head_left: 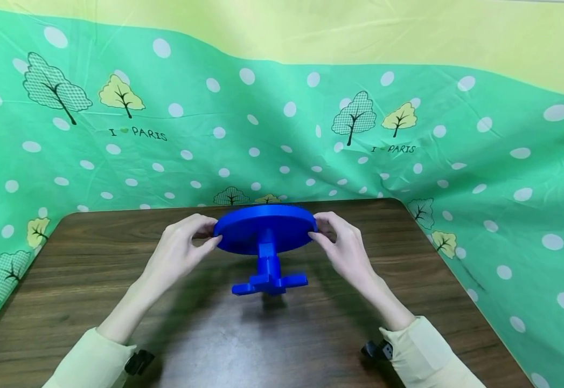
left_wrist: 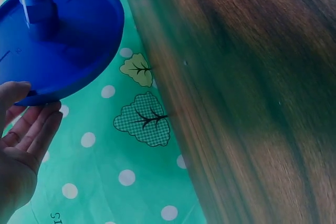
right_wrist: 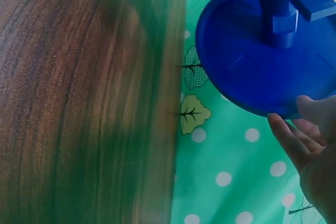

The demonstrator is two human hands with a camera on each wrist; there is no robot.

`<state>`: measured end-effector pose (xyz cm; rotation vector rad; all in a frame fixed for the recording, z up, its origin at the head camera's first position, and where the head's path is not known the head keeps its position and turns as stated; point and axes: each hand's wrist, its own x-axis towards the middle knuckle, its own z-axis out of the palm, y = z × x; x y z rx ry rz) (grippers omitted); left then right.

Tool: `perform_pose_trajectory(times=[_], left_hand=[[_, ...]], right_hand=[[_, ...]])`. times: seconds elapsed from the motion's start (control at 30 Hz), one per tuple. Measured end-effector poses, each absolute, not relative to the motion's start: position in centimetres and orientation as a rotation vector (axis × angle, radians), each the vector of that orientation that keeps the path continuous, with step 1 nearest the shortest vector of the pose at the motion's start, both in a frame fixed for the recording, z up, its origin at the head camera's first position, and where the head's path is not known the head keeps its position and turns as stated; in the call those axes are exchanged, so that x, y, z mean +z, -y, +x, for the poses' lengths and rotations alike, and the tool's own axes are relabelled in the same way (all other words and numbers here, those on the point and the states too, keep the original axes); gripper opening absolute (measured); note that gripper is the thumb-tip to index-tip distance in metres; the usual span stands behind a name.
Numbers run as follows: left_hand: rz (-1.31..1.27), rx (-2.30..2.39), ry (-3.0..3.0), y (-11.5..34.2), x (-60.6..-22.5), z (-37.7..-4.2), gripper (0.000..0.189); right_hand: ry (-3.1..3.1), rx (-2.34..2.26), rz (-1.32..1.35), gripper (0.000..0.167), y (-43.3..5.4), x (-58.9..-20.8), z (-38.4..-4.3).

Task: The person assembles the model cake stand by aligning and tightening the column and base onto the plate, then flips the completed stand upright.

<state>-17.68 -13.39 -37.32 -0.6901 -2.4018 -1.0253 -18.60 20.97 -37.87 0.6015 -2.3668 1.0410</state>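
Both hands hold up a blue round stand (head_left: 240,237) by opposite edges of its disc. My left hand (head_left: 177,253) pinches the left rim, thumb on the underside and fingers at the outer edge. On the opposite rim, my right hand (head_left: 347,252) has the same kind of pinch. The disc tilts so that its underside shows. From its centre a short stem (head_left: 268,264) leads down toward me to a foot with splayed arms (head_left: 293,280). In the right wrist view the thumb presses the disc (right_wrist: 247,61) near its edge.
A dark wood-grain table (head_left: 204,345) lies below the stand, with shadows of the arms on it. Green and yellow printed cloth (head_left: 272,129) hangs behind the table and along both sides. Small black devices sit at the left cuff (head_left: 138,362) and right cuff (head_left: 377,350).
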Motion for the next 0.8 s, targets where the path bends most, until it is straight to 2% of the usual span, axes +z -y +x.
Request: perform_pose_trajectory(times=[0.33,0.63,0.8], left_hand=[[-0.788,-0.841,2.289,13.7,-38.0,-17.4,0.024],[-0.876,-0.734,2.244,14.0,-38.7,-17.3,0.030],[-0.923,-0.683,2.235,14.1,-39.1,-17.3,0.030]], right_hand=[[2.316,1.123,0.644,0.024,-20.8,-38.6,-18.4],[2.260,1.133,0.731,0.032,-21.0,-39.5,-18.4],[2.205,1.132,0.809,0.027,-21.1,-39.9,-18.5]])
